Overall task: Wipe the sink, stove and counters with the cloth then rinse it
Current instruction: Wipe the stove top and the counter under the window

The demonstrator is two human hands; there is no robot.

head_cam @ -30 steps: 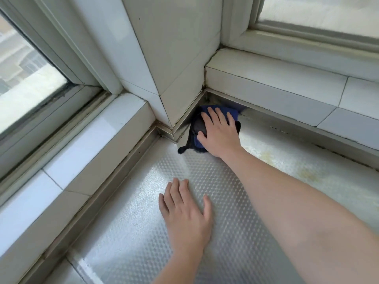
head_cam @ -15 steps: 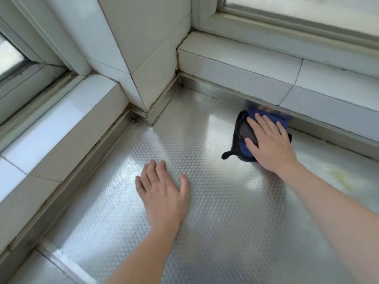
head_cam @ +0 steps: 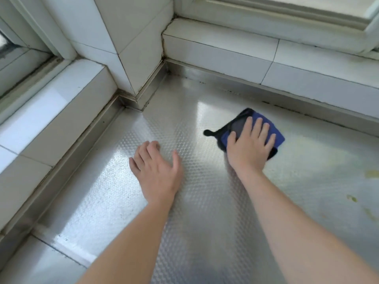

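Head view: right hand (head_cam: 249, 146) presses flat, fingers (head_cam: 258, 126) spread, on cloth (head_cam: 274, 133); yellow stains (head_cam: 371, 174) lie rightward on counter (head_cam: 205, 201); left hand (head_cam: 156, 173) rests flat, released.

Counter (head_cam: 205, 201) lies open; tiled ledges (head_cam: 215, 52) wall two sides.

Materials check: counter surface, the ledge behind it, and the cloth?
Counter: looks like embossed metal sheet or foil liner, going by its silver sheen, dimple pattern and bright glare. Ledge: likely glazed white ceramic tile, glossy with dark grout lines. Cloth under the right hand: soft fabric, blue with black edging, possibly microfibre.
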